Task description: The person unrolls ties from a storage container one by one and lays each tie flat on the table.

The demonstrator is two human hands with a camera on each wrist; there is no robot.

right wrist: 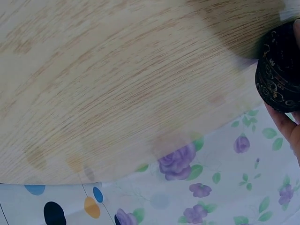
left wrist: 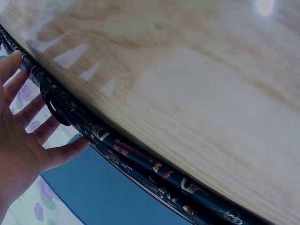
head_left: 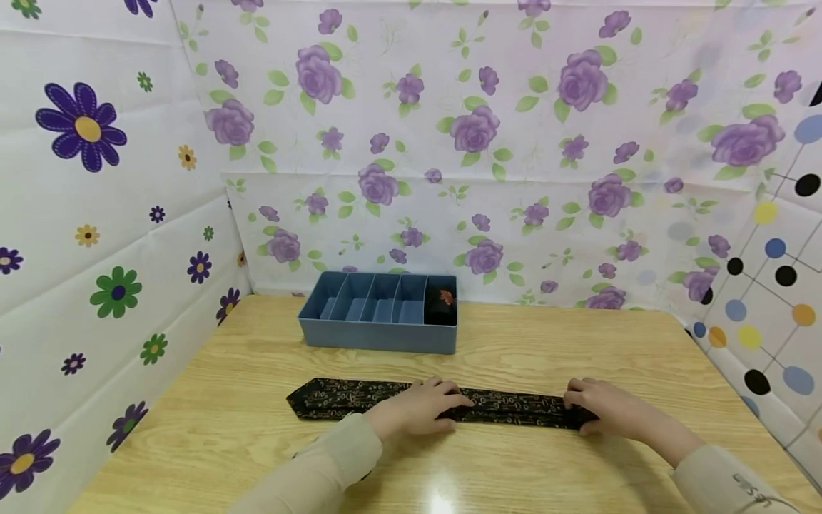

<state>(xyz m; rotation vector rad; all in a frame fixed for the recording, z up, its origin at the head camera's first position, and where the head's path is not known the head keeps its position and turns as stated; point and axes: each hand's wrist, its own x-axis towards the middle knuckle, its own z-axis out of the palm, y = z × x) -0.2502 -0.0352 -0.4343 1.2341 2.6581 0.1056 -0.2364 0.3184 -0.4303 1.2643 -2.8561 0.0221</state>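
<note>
A black necktie [head_left: 520, 410] with a small light and reddish pattern lies stretched from side to side on the table, its pointed wide end at the left. My left hand [head_left: 424, 407] rests across its middle with the fingers spread; the left wrist view shows thumb and fingertips at the edge of the tie [left wrist: 140, 161]. At the tie's right end, my right hand [head_left: 606, 408] grips a rolled-up part between thumb and fingers. In the right wrist view this roll [right wrist: 276, 75] looks round and thick, and much of the hand is outside the picture.
Behind the tie stands a blue divided box [head_left: 379, 337] with several compartments in a row. Its rightmost compartment holds a black item with an orange leaf motif [head_left: 445, 296]. The wooden table [head_left: 552, 471] meets flower-printed cloth walls at the back and left, and a dotted one at the right.
</note>
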